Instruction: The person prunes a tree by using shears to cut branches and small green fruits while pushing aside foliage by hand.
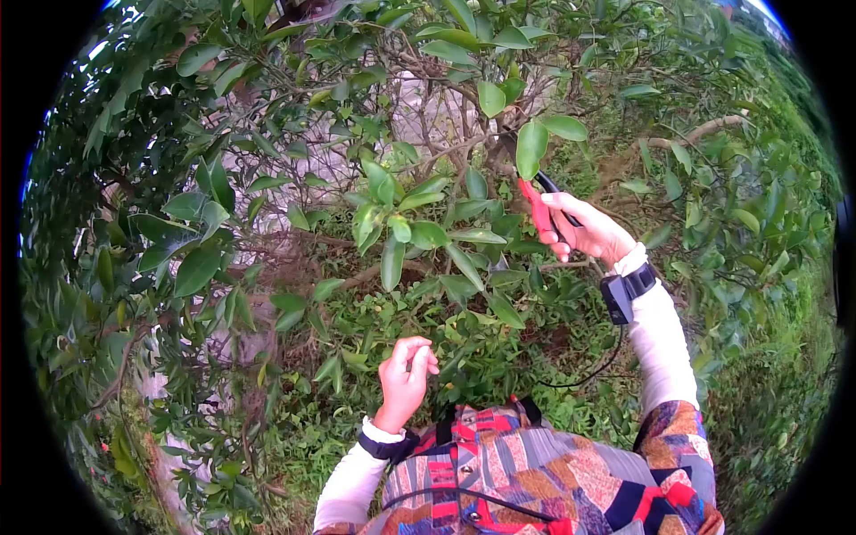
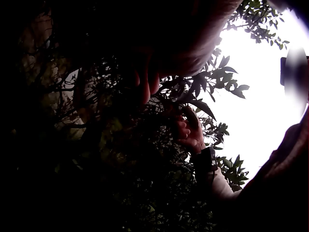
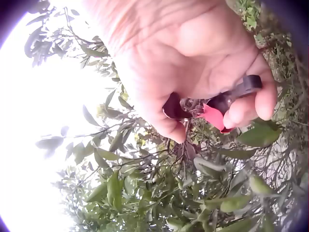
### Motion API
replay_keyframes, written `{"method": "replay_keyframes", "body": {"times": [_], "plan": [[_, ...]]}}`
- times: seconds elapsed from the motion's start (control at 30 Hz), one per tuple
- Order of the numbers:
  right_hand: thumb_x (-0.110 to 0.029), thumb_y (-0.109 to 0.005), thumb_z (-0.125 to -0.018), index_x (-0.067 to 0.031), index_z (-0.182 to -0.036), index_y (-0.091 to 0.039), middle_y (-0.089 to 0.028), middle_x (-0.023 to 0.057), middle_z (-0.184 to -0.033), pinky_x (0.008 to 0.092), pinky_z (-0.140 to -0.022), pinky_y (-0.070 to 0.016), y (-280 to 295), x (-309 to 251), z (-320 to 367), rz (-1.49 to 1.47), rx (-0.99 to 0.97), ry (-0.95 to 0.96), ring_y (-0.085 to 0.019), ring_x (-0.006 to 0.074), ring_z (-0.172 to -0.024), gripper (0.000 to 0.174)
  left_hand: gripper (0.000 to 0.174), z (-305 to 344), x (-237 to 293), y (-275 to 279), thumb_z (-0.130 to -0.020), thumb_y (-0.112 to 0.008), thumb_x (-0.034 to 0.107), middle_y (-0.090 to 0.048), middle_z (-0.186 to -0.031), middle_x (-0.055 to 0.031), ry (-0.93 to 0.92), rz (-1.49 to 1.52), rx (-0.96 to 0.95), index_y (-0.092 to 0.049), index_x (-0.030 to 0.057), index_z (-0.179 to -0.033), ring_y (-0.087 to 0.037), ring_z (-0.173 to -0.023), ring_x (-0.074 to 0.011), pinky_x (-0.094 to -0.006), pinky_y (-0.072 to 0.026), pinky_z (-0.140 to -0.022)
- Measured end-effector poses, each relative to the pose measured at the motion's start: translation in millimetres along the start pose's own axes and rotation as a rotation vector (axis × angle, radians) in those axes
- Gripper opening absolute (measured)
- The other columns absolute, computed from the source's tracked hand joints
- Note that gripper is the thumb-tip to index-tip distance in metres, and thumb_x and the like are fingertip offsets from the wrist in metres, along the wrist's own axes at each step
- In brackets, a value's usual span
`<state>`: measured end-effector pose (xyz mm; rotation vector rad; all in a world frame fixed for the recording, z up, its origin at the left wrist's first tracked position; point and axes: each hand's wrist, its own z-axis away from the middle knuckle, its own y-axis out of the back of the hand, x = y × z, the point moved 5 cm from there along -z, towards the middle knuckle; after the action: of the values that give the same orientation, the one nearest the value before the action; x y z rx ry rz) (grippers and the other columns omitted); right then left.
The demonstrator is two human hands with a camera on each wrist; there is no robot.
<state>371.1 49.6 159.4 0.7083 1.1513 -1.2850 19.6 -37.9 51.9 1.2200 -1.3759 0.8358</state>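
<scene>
My right hand (image 1: 588, 234) grips pruning shears with red and black handles (image 1: 539, 209), raised among the branches of a leafy tree (image 1: 419, 205). Leaves partly cover the blades, which point up into the twigs. From the right wrist, the palm (image 3: 193, 48) and curled fingers wrap the shears (image 3: 213, 116), thumb on one side. Lower down, in front of the torso, my left hand (image 1: 406, 382) hangs with loosely bent fingers and nothing visible in it. The left wrist view is very dark; some left fingertips (image 2: 146, 89) show near foliage.
Thin twigs and a thicker branch (image 1: 704, 132) spread around the right hand. Broad leaves (image 1: 392, 218) stand between the hands. Green undergrowth (image 1: 571, 392) covers the ground below. A black cable (image 1: 593, 373) hangs from the right wrist camera (image 1: 617, 299).
</scene>
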Motion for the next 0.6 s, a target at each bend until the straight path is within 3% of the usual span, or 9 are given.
{"method": "replay_keyframes", "body": {"times": [0.07,0.3,0.43,0.57,0.6], "plan": [[-0.055,-0.057,-0.099,-0.01,-0.104,-0.057,-0.059,0.0048,-0.074,0.0286,-0.048,-0.0478,-20.0,-6.3,2.6,-0.157,-0.179,0.03,-0.056,0.0154,-0.054,0.046,0.012,4.0,-6.8,-4.2,-0.104,-0.054,0.002,-0.067,-0.081,-0.0088,-0.004,-0.027,-0.031,-0.058,-0.0028,-0.114,-0.066,-0.067,-0.0131,-0.0267,-0.0544,-0.061],[-0.056,-0.054,-0.1,-0.0095,-0.103,-0.057,-0.057,0.0052,-0.076,0.0322,-0.051,-0.0522,-59.9,-13.7,2.3,-0.263,-0.324,0.037,-0.059,0.0178,-0.058,0.047,0.011,15.2,-21.1,-10.0,-0.103,-0.056,0.002,-0.069,-0.079,-0.0066,0.053,-0.112,-0.082,-0.062,-0.0025,-0.111,-0.066,-0.065,-0.011,-0.0255,-0.0537,-0.06],[-0.054,-0.055,-0.1,-0.0091,-0.104,-0.057,-0.058,0.006,-0.078,0.033,-0.052,-0.0533,-70.4,-3.4,7.1,-0.273,-0.229,0.034,-0.061,0.019,-0.06,0.045,0.011,20.3,-29.8,-9.6,-0.103,-0.057,0.003,-0.068,-0.078,-0.0062,0.103,-0.116,-0.101,-0.063,-0.0029,-0.11,-0.067,-0.064,-0.0105,-0.0256,-0.0533,-0.06],[-0.056,-0.054,-0.1,-0.0096,-0.102,-0.056,-0.058,0.0047,-0.081,0.0325,-0.058,-0.0543,-90.5,10.9,12.1,-0.387,-0.268,0.066,-0.061,0.0189,-0.063,0.047,0.012,22.4,-30.7,-7.3,-0.103,-0.057,0.004,-0.068,-0.077,-0.0061,0.105,-0.135,-0.107,-0.064,-0.0031,-0.109,-0.067,-0.064,-0.0108,-0.0258,-0.0532,-0.06],[-0.055,-0.049,-0.102,-0.0076,-0.113,-0.056,-0.06,0.0067,-0.085,0.0336,-0.055,-0.0546,-91.2,25.3,10.6,-0.376,-0.246,0.052,-0.062,0.0187,-0.065,0.049,0.012,22.7,-32.1,-7.0,-0.103,-0.057,0.004,-0.068,-0.077,-0.0062,0.107,-0.136,-0.103,-0.065,-0.003,-0.109,-0.067,-0.064,-0.0111,-0.0258,-0.0531,-0.06]]}}
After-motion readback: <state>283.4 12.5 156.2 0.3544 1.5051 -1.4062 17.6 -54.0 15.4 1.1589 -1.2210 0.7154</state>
